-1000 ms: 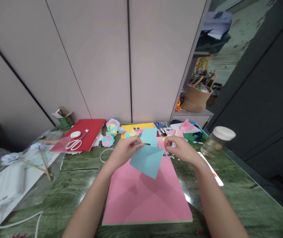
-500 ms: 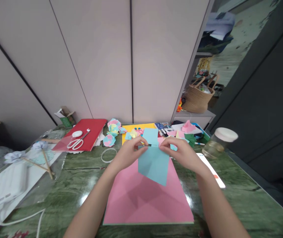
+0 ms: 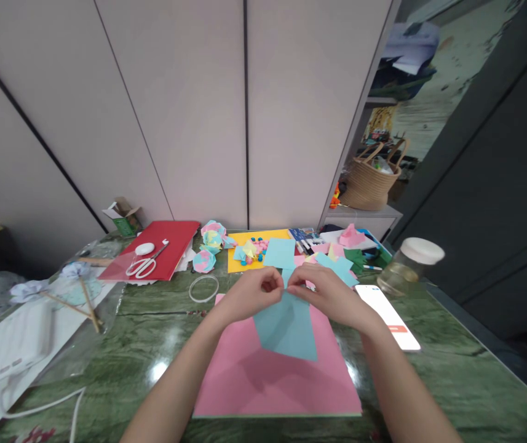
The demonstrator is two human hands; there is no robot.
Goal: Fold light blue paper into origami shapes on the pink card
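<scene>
A light blue sheet of paper point(image 3: 286, 329) hangs from both hands over a pink sheet point(image 3: 277, 391) that lies flat on the table. My left hand point(image 3: 256, 290) pinches the blue sheet's upper edge, thumb against fingers. Close beside it, my right hand point(image 3: 325, 289) pinches the same edge, so the fingertips of both hands nearly meet. The fingers hide the gripped part of the edge. Just beyond the hands lies another light blue square of paper point(image 3: 280, 253).
Behind are a yellow sheet point(image 3: 235, 263) with small pink and blue pieces, and crumpled paper flowers point(image 3: 212, 234). White scissors point(image 3: 146, 263) rest on a red folder point(image 3: 171, 237) at left. To the right are a phone point(image 3: 390, 317) and a lidded jar point(image 3: 408, 267); a clear ring point(image 3: 203, 288) lies left of centre.
Both hands have lowered slightly and come closer together. The blue sheet has dropped toward the pink sheet, and its lower edge has swung nearer to me.
</scene>
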